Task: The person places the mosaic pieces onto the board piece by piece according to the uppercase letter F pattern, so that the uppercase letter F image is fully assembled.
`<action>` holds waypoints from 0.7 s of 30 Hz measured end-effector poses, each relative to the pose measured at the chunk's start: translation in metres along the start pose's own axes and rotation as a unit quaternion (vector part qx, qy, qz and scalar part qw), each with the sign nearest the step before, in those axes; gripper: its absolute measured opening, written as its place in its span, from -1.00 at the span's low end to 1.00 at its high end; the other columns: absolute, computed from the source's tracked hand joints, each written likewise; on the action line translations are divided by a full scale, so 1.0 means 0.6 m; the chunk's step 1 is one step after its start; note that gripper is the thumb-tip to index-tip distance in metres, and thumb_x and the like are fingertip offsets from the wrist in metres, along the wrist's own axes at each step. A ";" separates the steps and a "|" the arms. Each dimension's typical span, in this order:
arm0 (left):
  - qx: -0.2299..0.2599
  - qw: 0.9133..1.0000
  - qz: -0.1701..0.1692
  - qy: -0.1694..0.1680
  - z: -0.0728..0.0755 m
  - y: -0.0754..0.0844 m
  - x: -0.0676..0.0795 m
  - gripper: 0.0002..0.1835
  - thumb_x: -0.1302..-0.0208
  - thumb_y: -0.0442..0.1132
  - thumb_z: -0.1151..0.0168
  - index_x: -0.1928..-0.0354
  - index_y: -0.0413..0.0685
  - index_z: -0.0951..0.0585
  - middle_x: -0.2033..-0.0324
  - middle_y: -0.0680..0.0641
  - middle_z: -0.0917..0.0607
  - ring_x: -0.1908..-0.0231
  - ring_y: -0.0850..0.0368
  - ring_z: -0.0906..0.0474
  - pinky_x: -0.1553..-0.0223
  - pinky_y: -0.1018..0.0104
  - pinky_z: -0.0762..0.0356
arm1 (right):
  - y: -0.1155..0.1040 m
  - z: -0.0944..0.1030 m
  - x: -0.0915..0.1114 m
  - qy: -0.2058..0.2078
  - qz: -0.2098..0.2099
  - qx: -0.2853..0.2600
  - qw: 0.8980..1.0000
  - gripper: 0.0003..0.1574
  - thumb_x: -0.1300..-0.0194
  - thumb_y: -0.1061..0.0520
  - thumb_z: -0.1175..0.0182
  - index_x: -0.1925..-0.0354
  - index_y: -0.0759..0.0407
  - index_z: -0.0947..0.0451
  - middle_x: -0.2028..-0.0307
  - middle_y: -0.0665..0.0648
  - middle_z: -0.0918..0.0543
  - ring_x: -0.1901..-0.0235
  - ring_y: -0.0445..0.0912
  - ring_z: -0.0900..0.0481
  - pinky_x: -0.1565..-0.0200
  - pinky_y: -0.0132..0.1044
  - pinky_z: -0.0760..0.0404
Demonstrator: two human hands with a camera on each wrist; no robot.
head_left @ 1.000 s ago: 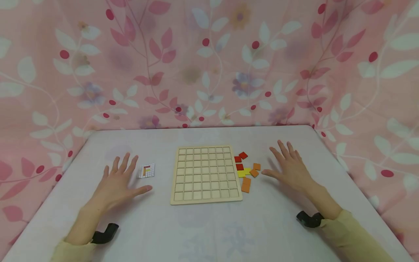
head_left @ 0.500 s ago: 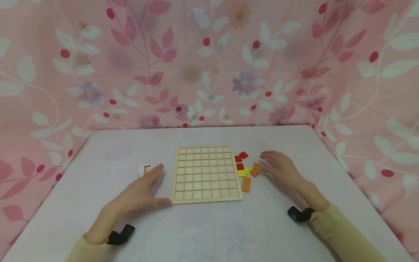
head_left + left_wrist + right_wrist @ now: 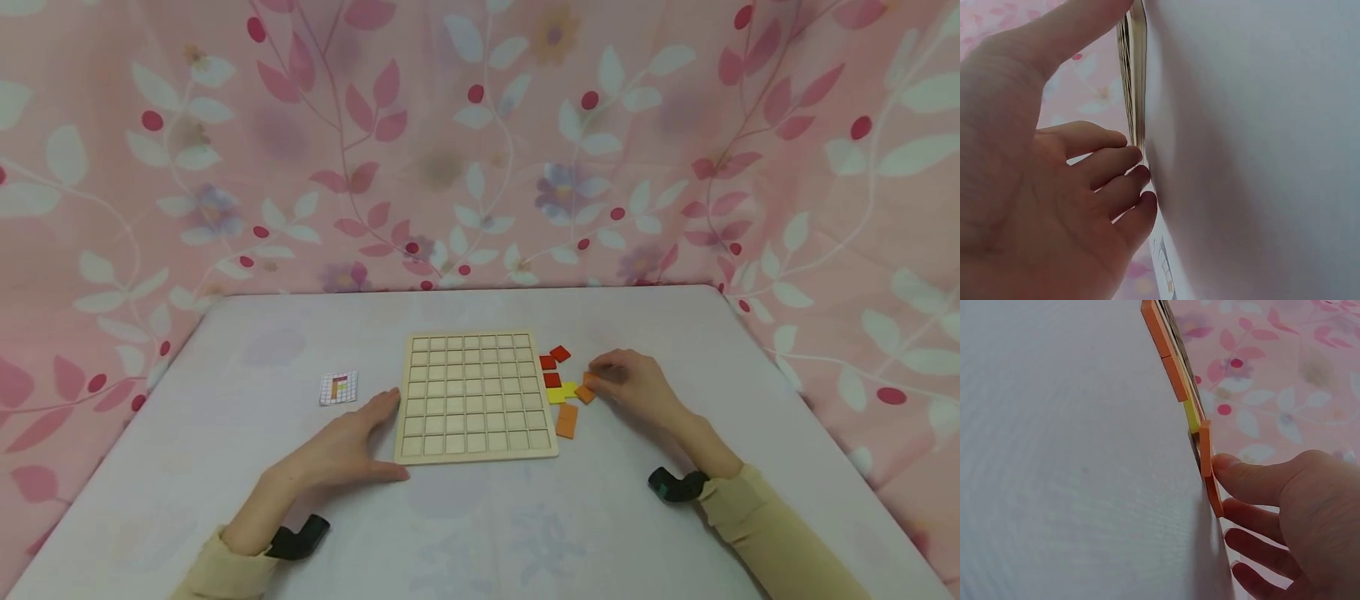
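A square wooden grid board [image 3: 474, 398] lies mid-table, its cells bare. My left hand [image 3: 339, 446] is at the board's left edge, fingertips right at the side and thumb by the near left corner. In the left wrist view its fingers [image 3: 1119, 194] are loosely bent beside the board's edge [image 3: 1140, 81]. On the right, my right hand [image 3: 637, 385] has thumb and index finger at opposite sides of a small orange tile [image 3: 1214, 497]. Another orange tile [image 3: 585, 394] lies just nearer, next to yellow tiles [image 3: 557, 397]. Beyond these are red tiles [image 3: 560, 354].
A small card [image 3: 339, 388] printed with a coloured grid pattern lies left of the board. Two orange tiles [image 3: 567, 422] lie together by the board's right side. A floral curtain [image 3: 480, 167] hangs behind the white-covered table [image 3: 480, 533].
My left hand has moved right, past the card, to the board's left edge. My right hand has moved left to the tiles, its spread fingers drawing in around an orange tile.
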State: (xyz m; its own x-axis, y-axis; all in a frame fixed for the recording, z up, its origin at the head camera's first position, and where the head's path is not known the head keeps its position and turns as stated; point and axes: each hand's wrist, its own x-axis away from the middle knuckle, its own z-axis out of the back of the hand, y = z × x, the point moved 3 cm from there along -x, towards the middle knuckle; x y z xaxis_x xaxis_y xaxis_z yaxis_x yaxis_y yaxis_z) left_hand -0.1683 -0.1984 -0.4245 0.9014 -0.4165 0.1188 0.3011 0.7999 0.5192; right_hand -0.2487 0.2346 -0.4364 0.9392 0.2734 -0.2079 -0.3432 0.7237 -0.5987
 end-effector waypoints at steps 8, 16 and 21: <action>0.024 1.000 -0.005 0.004 -0.005 -0.001 -0.002 0.16 -0.02 0.20 -0.51 -0.55 -0.15 -0.14 -0.51 -0.16 -0.23 -0.50 -0.13 -0.13 -0.44 -0.10 -0.17 | 0.005 -0.003 0.003 0.009 0.020 0.008 1.000 -0.70 -0.21 0.18 -0.44 0.06 0.16 -0.71 0.12 0.09 -0.74 0.05 0.01 -0.60 -0.07 0.03 -0.59; 0.031 0.999 -0.010 0.008 -0.008 -0.002 -0.004 0.12 -0.06 0.16 -0.51 -0.54 -0.16 -0.15 -0.51 -0.15 -0.22 -0.50 -0.09 -0.13 -0.44 -0.07 -0.18 | 0.012 -0.004 0.002 0.019 0.019 0.016 1.000 -0.69 -0.20 0.20 -0.44 0.06 0.16 -0.70 0.12 0.09 -0.74 0.07 0.00 -0.61 -0.05 0.01 -0.61; 0.032 0.999 -0.008 0.010 -0.008 -0.002 -0.004 0.12 -0.06 0.16 -0.51 -0.54 -0.16 -0.15 -0.51 -0.15 -0.22 -0.50 -0.10 -0.14 -0.44 -0.07 -0.18 | 0.011 -0.002 0.003 0.033 0.014 0.019 0.999 -0.68 -0.19 0.19 -0.45 0.06 0.20 -0.70 0.13 0.12 -0.75 0.10 0.01 -0.64 -0.01 0.00 -0.64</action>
State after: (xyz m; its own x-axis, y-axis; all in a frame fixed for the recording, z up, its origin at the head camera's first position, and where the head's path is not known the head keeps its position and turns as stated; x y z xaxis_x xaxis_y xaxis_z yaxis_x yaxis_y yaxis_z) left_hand -0.1695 -0.1961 -0.4295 0.9025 -0.4203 0.0942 0.2956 0.7635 0.5743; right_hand -0.2495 0.2393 -0.4415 0.9274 0.2533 -0.2753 -0.3690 0.7403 -0.5619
